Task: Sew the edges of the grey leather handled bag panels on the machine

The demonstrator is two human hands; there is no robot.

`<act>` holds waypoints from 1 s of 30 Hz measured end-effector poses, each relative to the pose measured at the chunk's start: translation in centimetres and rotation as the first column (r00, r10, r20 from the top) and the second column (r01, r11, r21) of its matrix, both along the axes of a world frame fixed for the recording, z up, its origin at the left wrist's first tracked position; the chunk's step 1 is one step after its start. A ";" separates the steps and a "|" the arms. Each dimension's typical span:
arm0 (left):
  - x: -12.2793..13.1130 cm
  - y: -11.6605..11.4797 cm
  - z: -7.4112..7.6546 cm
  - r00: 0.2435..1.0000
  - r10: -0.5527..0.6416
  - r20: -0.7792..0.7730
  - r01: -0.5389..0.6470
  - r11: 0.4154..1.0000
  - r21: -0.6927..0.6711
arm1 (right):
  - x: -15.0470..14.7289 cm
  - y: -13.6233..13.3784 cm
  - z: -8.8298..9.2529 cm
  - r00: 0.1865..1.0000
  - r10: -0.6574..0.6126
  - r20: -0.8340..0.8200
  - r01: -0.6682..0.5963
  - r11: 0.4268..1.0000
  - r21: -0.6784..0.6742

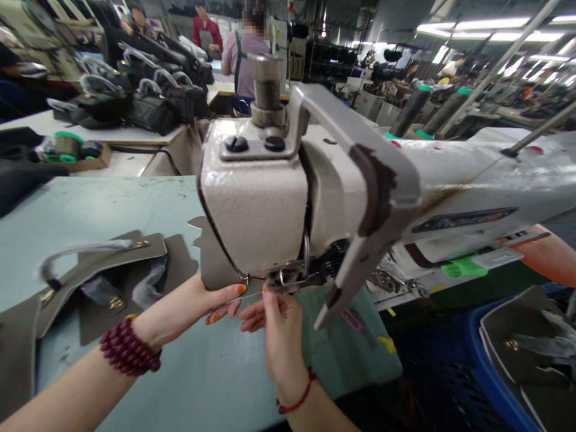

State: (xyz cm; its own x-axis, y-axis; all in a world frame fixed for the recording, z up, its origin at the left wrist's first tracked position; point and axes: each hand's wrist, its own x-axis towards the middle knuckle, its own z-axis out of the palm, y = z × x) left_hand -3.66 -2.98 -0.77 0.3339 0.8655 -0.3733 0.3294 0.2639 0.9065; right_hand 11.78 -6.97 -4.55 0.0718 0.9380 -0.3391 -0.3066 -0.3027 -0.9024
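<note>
The R hand [282, 329] is held w/ thumb raised at the edge of a grey panel [213, 258], but whether it is gripped cannot be told; by the L hand [209, 298] this edge is pinched betw. thumb & fingers, under the head of the white sewing machine [256, 207]. Grey pieces [148, 247] are laid on the table [202, 378] at left, & black bags [148, 113] are seen on a bench [135, 137] behind.

Grey-brown panel [212, 259], notched left edge, lying flat, partly hidden by sewing machine head [256, 204]
</note>
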 end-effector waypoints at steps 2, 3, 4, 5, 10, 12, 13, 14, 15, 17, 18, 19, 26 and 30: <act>0.1 -0.1 -0.1 1.000 0.018 0.020 -0.018 1.000 -0.003 | 0.0 0.0 -0.4 1.000 0.006 0.027 -0.006 1.000 0.004; 0.1 -0.2 -0.1 0.999 0.026 0.034 -0.026 1.000 -0.003 | 0.0 0.1 -0.6 0.999 0.012 0.043 -0.012 1.000 0.005; 0.2 -0.4 -0.2 0.998 0.035 0.046 -0.035 0.999 0.000 | 0.0 0.1 -0.7 0.998 0.018 0.056 -0.019 1.000 0.007; 0.3 -0.5 -0.2 0.997 0.043 0.057 -0.043 0.999 0.007 | 0.1 0.1 -0.9 0.997 0.024 0.068 -0.025 1.000 0.010; 0.9 -1.5 -0.3 0.990 0.113 0.082 -0.116 0.993 0.026 | 0.3 0.2 -0.8 0.998 0.028 0.055 -0.029 0.999 0.024; 1.3 -2.1 -0.5 0.983 0.153 0.101 -0.158 0.986 0.048 | 0.4 0.2 -0.5 0.999 0.026 0.023 -0.027 0.999 0.035; 1.6 -2.4 -0.6 0.978 0.176 0.115 -0.183 0.982 0.055 | 0.4 0.2 -0.2 1.000 0.026 0.009 -0.027 0.999 0.041; 1.9 -2.7 -0.7 0.969 0.205 0.136 -0.213 0.975 0.054 | 0.5 0.2 0.0 1.000 0.030 -0.001 -0.030 0.999 0.045; 2.3 -3.1 -0.8 0.959 0.236 0.160 -0.246 0.968 0.047 | 0.6 0.1 0.1 0.999 0.032 -0.006 -0.032 0.998 0.046; 3.2 -4.0 -1.0 0.926 0.313 0.210 -0.327 0.944 0.034 | 0.8 0.1 0.4 0.999 0.036 -0.005 -0.036 0.999 0.041; 3.8 -4.5 -1.1 0.907 0.353 0.229 -0.370 0.929 0.032 | 0.9 0.0 0.4 0.999 0.038 -0.004 -0.038 0.999 0.035; 4.5 -5.0 -1.2 0.890 0.389 0.239 -0.408 0.912 0.034 | 1.1 0.0 0.4 0.999 0.040 -0.001 -0.040 0.999 0.029; 10.2 -8.0 -1.9 0.701 0.656 0.281 -0.698 0.711 0.080 | 3.1 -0.2 0.1 0.992 0.113 0.054 -0.117 0.991 0.071; 13.2 -8.7 -2.2 0.591 0.745 0.310 -0.799 0.594 0.097 | 4.7 0.2 0.1 0.968 0.250 0.015 -0.251 0.966 0.066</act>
